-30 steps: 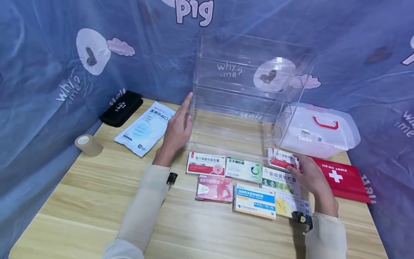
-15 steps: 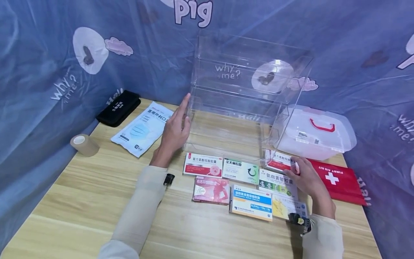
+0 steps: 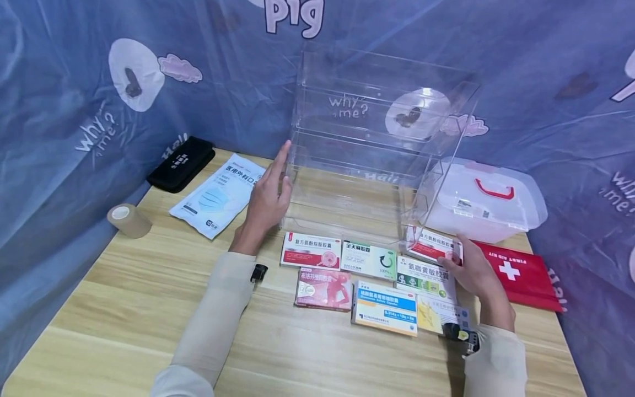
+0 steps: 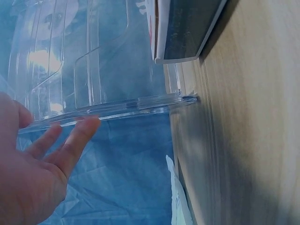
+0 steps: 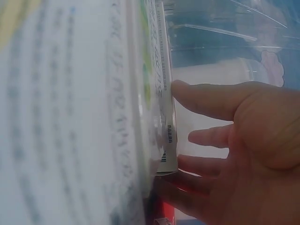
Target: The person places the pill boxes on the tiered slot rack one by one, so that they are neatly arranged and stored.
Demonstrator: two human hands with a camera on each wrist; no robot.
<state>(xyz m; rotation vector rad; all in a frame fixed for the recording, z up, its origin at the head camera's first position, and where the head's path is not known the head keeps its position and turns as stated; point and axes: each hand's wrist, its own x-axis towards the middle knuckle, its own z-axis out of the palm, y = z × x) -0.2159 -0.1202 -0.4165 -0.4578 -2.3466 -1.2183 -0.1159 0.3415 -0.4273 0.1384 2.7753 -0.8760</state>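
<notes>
Movement noted: against the frame from a second ago, the right hand [image 3: 473, 268] has drawn off the right end of the upper-right red-and-white box [image 3: 430, 244], exposing more of its printed face.
Upper-right box: flat on the table [image 3: 124, 320], at the front right corner of the clear rack [image 3: 364, 145].
Right hand: thumb and fingers spread apart about the box's right end, thumb tip at its near edge; firm contact cannot be told.
Left hand [image 3: 268, 199]: fingers extended, fingertips touching the rack's left side.
Clear rack: upright, tiered, before the blue curtain [image 3: 223, 105].
Top row: left red-and-white box [image 3: 310, 251], then the arrow-marked box [image 3: 369, 259].
Nearer boxes: pink [image 3: 324, 289], blue-and-white [image 3: 385, 307], green-banded [image 3: 425, 277] and yellow-and-white [image 3: 439, 313].
Right side: red first aid pouch [image 3: 523, 275]; translucent case [image 3: 466, 190] with red handle behind it.
Left side: mask packet [image 3: 215, 197], black zip case [image 3: 181, 164], tan roll [image 3: 131, 221].
</notes>
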